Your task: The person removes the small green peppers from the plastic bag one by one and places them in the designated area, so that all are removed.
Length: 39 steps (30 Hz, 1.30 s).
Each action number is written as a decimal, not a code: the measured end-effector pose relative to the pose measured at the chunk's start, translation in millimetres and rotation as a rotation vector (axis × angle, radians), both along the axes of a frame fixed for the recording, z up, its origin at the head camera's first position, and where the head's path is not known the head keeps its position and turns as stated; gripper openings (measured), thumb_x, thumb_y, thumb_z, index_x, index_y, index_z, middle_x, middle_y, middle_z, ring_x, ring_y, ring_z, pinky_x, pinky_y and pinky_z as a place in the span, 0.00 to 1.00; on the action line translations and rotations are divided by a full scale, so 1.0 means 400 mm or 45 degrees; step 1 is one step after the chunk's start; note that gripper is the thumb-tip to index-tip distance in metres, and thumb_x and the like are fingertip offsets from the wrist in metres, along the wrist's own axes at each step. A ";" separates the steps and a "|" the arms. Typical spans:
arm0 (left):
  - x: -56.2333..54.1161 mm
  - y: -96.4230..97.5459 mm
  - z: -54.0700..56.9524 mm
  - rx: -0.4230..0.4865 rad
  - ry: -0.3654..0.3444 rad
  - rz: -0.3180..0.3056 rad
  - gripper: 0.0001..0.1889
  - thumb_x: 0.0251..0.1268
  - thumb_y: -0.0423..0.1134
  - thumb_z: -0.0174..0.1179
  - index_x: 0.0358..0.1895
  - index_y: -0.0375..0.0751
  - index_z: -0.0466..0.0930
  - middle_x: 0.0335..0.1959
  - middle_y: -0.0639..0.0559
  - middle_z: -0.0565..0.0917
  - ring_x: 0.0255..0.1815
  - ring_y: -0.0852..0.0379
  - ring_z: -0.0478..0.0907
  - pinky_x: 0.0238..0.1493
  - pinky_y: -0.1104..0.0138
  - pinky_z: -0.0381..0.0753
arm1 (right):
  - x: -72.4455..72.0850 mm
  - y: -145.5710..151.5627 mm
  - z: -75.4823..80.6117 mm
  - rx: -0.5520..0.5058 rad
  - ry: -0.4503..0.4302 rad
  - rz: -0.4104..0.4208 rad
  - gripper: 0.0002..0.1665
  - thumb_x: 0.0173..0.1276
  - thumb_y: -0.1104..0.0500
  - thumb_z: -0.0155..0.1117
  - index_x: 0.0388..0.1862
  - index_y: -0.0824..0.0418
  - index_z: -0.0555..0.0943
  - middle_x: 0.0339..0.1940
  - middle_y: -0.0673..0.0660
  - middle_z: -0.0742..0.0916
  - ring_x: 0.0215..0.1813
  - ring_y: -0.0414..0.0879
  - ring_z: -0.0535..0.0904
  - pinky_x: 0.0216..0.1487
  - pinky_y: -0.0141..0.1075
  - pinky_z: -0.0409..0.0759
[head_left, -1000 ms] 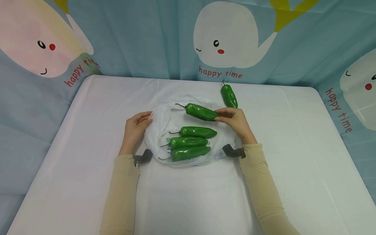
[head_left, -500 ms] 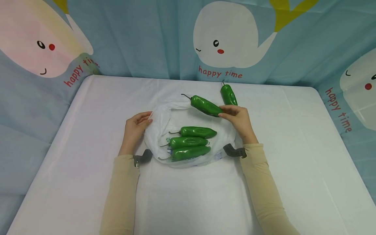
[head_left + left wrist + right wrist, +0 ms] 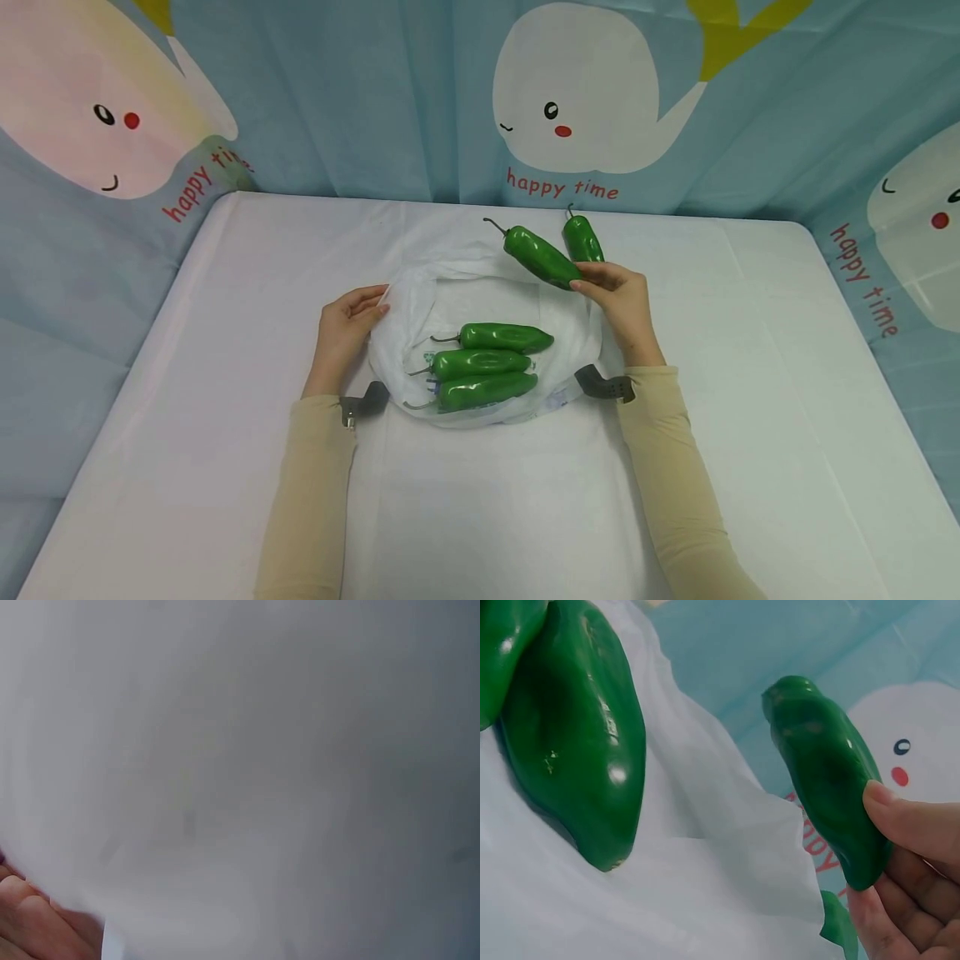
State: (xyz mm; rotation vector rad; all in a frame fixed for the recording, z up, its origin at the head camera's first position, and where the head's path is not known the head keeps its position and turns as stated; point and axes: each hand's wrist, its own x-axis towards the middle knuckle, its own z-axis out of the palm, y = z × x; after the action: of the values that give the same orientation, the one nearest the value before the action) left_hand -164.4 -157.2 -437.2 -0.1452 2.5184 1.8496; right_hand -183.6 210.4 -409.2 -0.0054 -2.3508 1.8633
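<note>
My right hand (image 3: 618, 304) pinches a green chili pepper (image 3: 540, 257) by its tapered end, stem pointing to the back left, over the far right rim of a white plastic bag (image 3: 405, 333). The right wrist view shows the thumb and fingers on that pepper (image 3: 825, 765). Three more green peppers (image 3: 506, 337) lie side by side in the open bag, stems to the left. At the bag's left edge, my left hand (image 3: 345, 333) holds the plastic between thumb and fingers. Blurred white plastic (image 3: 240, 765) fills most of the left wrist view.
Another green pepper (image 3: 582, 237) lies near the table's back edge, just behind my right hand, which partly hides it. The white-covered table (image 3: 480, 508) meets a light blue curtain (image 3: 420, 100) with whale prints at the back.
My right hand has carried its pepper back and to the right, from above the bag's middle toward its far right rim. The left hand and the peppers in the bag have stayed put.
</note>
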 end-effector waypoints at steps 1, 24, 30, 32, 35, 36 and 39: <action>0.000 0.000 0.000 0.000 0.000 0.000 0.18 0.65 0.38 0.61 0.57 0.37 0.78 0.50 0.40 0.82 0.44 0.66 0.78 0.46 0.77 0.74 | 0.000 0.002 0.000 -0.002 0.005 -0.008 0.19 0.58 0.66 0.70 0.48 0.73 0.81 0.36 0.46 0.85 0.41 0.39 0.80 0.45 0.28 0.77; 0.000 0.001 0.003 -0.004 -0.026 0.005 0.18 0.65 0.38 0.61 0.57 0.38 0.78 0.50 0.42 0.82 0.46 0.63 0.79 0.48 0.75 0.74 | -0.009 0.055 -0.002 -0.203 -0.001 -0.401 0.18 0.55 0.68 0.72 0.45 0.69 0.83 0.38 0.52 0.86 0.42 0.42 0.81 0.48 0.30 0.77; 0.001 0.002 0.003 0.001 -0.024 0.004 0.18 0.65 0.38 0.61 0.57 0.38 0.78 0.50 0.41 0.82 0.46 0.64 0.79 0.47 0.75 0.74 | -0.010 0.085 -0.009 -0.337 0.031 -0.481 0.18 0.53 0.71 0.72 0.45 0.71 0.83 0.37 0.54 0.86 0.42 0.44 0.81 0.46 0.29 0.78; 0.001 0.002 0.003 -0.003 -0.022 0.003 0.19 0.65 0.39 0.61 0.57 0.38 0.78 0.50 0.41 0.81 0.46 0.64 0.79 0.48 0.76 0.74 | -0.012 0.094 -0.013 -0.343 0.036 -0.514 0.17 0.53 0.71 0.72 0.44 0.71 0.84 0.38 0.55 0.86 0.43 0.44 0.81 0.46 0.30 0.78; 0.002 0.002 0.002 -0.013 -0.022 0.001 0.19 0.65 0.39 0.61 0.57 0.38 0.78 0.50 0.41 0.81 0.46 0.64 0.79 0.48 0.76 0.74 | -0.013 0.105 -0.018 -0.329 0.019 -0.569 0.16 0.54 0.71 0.71 0.44 0.69 0.84 0.40 0.56 0.86 0.44 0.44 0.81 0.46 0.29 0.78; 0.002 0.002 0.003 -0.018 -0.022 0.000 0.19 0.65 0.40 0.61 0.57 0.38 0.78 0.51 0.41 0.81 0.47 0.63 0.79 0.48 0.76 0.74 | -0.013 0.108 -0.019 -0.321 0.009 -0.588 0.16 0.54 0.70 0.71 0.44 0.69 0.84 0.40 0.56 0.86 0.45 0.44 0.80 0.46 0.29 0.78; 0.002 0.002 0.003 -0.024 -0.026 0.001 0.19 0.65 0.40 0.60 0.58 0.38 0.78 0.51 0.41 0.81 0.47 0.62 0.78 0.48 0.75 0.74 | -0.012 0.117 -0.027 -0.314 -0.040 -0.634 0.17 0.55 0.69 0.71 0.45 0.69 0.83 0.41 0.56 0.84 0.46 0.44 0.80 0.48 0.29 0.77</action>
State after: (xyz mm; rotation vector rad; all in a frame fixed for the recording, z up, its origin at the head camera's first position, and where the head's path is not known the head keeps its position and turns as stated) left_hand -163.5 -156.4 -436.1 -0.1646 2.5233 1.8155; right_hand -188.6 257.3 -419.8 -0.5908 -1.8840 1.8742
